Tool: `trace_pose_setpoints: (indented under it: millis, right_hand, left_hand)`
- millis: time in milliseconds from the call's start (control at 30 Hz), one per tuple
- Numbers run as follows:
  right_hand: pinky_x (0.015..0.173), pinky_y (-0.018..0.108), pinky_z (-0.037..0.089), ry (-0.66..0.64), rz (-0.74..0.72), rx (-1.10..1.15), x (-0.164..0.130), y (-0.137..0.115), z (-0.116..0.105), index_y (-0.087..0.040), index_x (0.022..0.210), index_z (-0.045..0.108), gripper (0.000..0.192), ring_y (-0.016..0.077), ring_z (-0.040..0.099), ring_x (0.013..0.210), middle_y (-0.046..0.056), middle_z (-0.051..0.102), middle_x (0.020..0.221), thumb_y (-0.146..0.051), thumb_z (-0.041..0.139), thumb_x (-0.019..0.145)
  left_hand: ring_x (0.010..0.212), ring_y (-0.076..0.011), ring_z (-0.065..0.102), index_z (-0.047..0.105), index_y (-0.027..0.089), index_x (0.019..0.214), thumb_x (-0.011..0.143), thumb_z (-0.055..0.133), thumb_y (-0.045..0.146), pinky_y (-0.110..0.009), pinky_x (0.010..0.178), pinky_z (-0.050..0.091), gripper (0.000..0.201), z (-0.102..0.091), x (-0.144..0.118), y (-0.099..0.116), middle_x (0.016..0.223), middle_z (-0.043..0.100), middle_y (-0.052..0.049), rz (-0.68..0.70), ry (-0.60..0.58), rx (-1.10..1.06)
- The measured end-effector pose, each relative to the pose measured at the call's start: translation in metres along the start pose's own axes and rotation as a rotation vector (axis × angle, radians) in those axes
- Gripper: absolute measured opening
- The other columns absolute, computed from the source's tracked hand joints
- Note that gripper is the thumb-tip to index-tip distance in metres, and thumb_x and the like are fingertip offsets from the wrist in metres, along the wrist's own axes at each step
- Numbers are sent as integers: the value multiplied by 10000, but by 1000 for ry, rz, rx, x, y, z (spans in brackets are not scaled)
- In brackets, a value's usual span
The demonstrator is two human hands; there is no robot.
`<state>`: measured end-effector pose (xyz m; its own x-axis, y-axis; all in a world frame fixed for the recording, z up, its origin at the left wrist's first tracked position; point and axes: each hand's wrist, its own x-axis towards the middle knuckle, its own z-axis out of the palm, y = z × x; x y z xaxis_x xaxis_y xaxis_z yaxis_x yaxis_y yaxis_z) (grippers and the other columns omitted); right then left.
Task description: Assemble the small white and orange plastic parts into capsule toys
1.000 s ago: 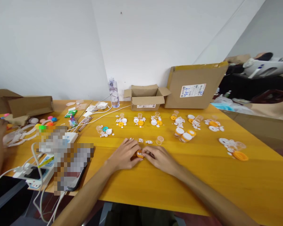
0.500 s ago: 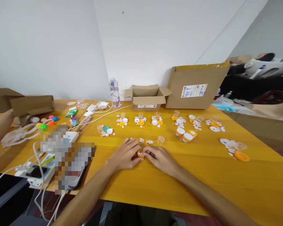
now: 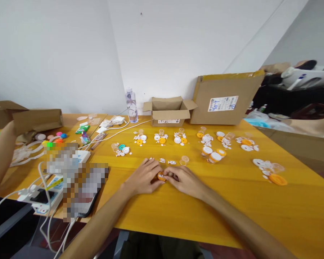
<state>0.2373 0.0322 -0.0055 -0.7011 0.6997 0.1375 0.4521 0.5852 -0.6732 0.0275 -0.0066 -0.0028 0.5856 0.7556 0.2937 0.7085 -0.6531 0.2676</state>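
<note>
At the table's near middle, my left hand [image 3: 145,176] is closed round a small round orange plastic cap [image 3: 161,176] with a whitish bit inside. My right hand [image 3: 184,180] meets it from the right, fingertips pinched together at the cap's edge; what they pinch is too small to make out. Just beyond my fingers lie small white cut-out plastic pieces [image 3: 171,162]. A clear plastic cup [image 3: 184,160] is a little past my right hand.
Small piles of orange, white and clear parts [image 3: 162,140] line the table. Capped clear cups [image 3: 215,157] stand to the right. Behind are an open carton [image 3: 166,115], a large box [image 3: 226,100] and a bottle [image 3: 131,106]. Left are cables, a power strip [image 3: 40,198] and another person's arm [image 3: 1,158].
My hands stay together on the orange cap with barely any movement. At the far left, the other person's arm has shifted slightly.
</note>
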Motion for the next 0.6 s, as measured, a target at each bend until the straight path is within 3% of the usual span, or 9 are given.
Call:
trace_pose_setpoints:
  millis: [600]
  right_hand:
    - [639, 254, 436, 14, 50, 34, 0, -1, 1, -224, 852, 673, 177, 141, 583, 618, -4, 702, 742, -244, 509, 917]
  left_hand:
    - [952, -228, 568, 562, 211, 985, 959, 536, 347, -376, 888, 387, 140, -1, -1, 0, 995, 637, -59, 3, -21, -11]
